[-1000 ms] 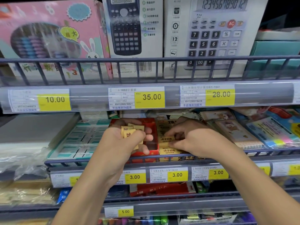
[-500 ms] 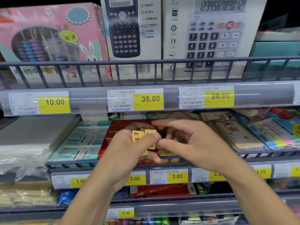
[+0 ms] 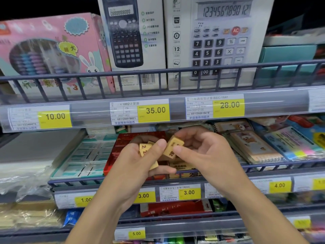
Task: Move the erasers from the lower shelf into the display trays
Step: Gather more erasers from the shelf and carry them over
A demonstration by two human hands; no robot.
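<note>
Tan, smooth-faced rectangular erasers [image 3: 149, 155] sit loosely stacked in the person's cupped left hand [image 3: 139, 161], thumb clamped over them, while the right hand [image 3: 202, 152] pinches a single eraser [image 3: 173, 147] by its edges just beside the stack, both hovering above the front rail of the wire shelf [image 3: 263, 166]; the small slick blocks could slide off the palm or out of the pinch and drop through the rail gaps to the shelves below. Behind the hands lie the glossy red tray [image 3: 123, 148] and a yellow printed tray [image 3: 182, 169] near the shelf's front edge, where a tilted eraser might land crooked or miss its slot
</note>
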